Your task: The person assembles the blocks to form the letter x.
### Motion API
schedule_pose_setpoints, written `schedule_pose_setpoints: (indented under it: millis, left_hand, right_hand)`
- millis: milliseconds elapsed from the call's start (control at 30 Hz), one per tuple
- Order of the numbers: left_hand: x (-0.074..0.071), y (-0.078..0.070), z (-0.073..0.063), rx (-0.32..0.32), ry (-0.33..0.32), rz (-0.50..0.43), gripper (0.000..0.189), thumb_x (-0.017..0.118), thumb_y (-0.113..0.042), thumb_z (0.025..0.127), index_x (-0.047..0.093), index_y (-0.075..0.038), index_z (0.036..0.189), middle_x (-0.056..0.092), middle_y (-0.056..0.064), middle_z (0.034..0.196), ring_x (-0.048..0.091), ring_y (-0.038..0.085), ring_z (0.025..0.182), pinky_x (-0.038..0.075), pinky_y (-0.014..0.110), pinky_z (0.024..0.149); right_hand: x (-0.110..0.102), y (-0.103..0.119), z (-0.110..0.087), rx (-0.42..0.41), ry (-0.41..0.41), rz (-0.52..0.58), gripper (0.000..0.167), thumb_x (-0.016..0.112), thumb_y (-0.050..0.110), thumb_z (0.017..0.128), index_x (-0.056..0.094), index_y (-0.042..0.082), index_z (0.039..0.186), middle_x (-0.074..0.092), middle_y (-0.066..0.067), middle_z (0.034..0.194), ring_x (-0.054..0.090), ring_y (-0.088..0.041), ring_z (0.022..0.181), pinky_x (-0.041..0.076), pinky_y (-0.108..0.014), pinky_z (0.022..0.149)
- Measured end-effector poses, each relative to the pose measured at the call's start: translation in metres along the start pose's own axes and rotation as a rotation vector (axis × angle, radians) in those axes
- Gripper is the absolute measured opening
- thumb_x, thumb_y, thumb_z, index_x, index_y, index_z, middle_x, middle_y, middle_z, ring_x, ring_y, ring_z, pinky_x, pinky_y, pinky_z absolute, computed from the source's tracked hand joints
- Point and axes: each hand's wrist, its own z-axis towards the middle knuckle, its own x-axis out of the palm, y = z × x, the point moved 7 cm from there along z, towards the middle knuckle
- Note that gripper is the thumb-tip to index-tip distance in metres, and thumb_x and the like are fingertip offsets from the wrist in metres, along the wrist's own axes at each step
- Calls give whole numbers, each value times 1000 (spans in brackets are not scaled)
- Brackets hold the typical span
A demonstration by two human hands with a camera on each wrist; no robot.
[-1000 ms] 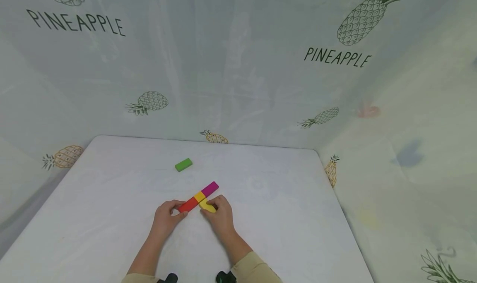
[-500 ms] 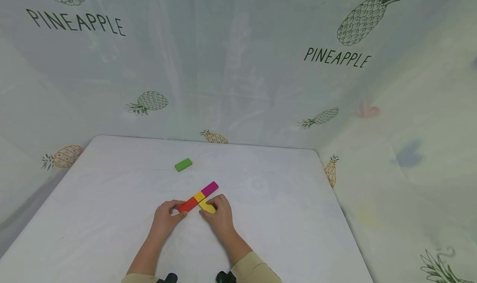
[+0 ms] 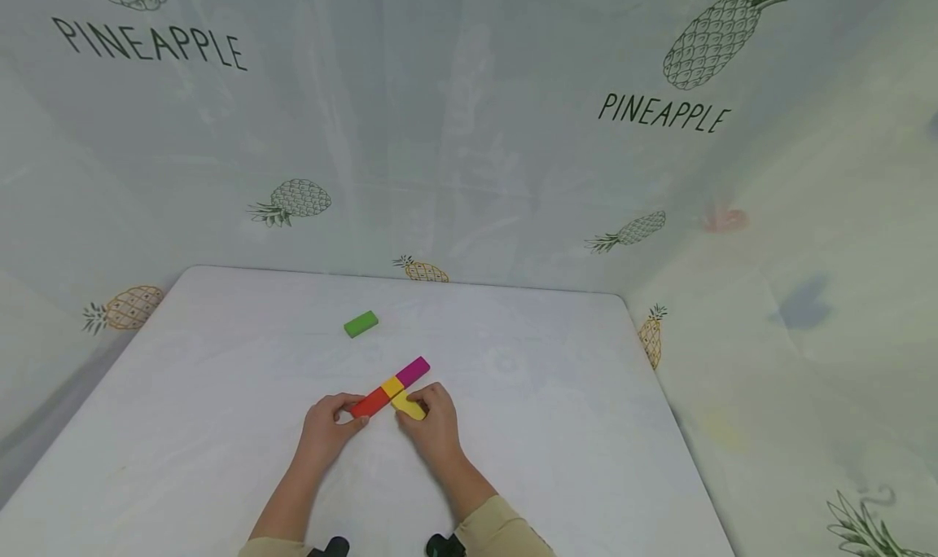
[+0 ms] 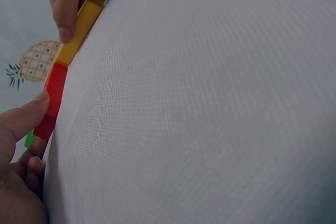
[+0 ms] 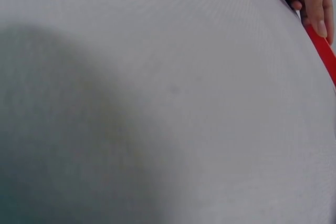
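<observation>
On the white table a red block [image 3: 370, 404], a small orange block [image 3: 392, 387] and a magenta block [image 3: 414, 371] lie end to end in a slanting row. My left hand [image 3: 327, 431] pinches the near end of the red block between thumb and fingers. A yellow block [image 3: 407, 405] meets the row's right side close to the orange block, and my right hand [image 3: 434, 423] pinches it. In the left wrist view the thumb presses the red block's side, and the yellow block's end sits right at it. The right wrist view catches the left hand on the red block.
A green block [image 3: 361, 324] lies apart, farther back on the table [image 3: 557, 427]. Behind the table's far edge hangs a pale curtain [image 3: 454, 133] printed with pineapples. Dark straps [image 3: 444, 546] show near the sleeves.
</observation>
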Motion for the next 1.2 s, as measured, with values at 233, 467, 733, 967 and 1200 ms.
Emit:
schedule_pose_setpoints:
  millis: [233, 467, 733, 967, 1200]
  left_hand:
    - [0, 1, 1, -6, 4, -4, 41, 78, -11, 83, 66, -10, 122, 60, 12, 114, 50, 29, 102, 50, 46, 85]
    - [2, 0, 3, 8, 4, 1, 41, 77, -11, 83, 66, -10, 122, 60, 12, 115, 51, 28, 103, 50, 47, 87]
    - [0, -1, 1, -1, 15, -6, 42, 77, -12, 83, 65, -9, 123, 59, 12, 114, 51, 29, 104, 50, 47, 86]
    - [1, 1, 2, -4, 15, -1, 43, 78, -13, 82, 65, -10, 124, 59, 13, 115, 51, 30, 105, 51, 47, 86]
    - [1, 2, 2, 9, 7, 3, 45, 79, -13, 81, 65, -10, 124, 60, 12, 114, 51, 29, 104, 52, 45, 83]
  right_hand:
    - [0, 0, 1, 18, 23, 15, 18, 79, 20, 82, 71, 14, 96, 52, 12, 90, 51, -5, 85, 48, -24, 77]
    - [-1, 0, 1, 34, 29, 4, 18, 79, 22, 83, 71, 15, 97, 53, 12, 91, 51, -5, 86, 48, -24, 78]
    - [0, -1, 1, 15, 21, 18, 18, 79, 22, 83, 71, 16, 98, 54, 13, 92, 52, -5, 87, 48, -24, 77]
    - [1, -2, 1, 17, 15, 13, 19, 79, 22, 83, 71, 16, 99, 53, 13, 92, 51, -5, 87, 49, -23, 77]
    - [2, -4, 1, 17, 9, 19, 19, 79, 23, 83, 71, 16, 99, 53, 13, 92, 51, -5, 87, 48, -23, 76]
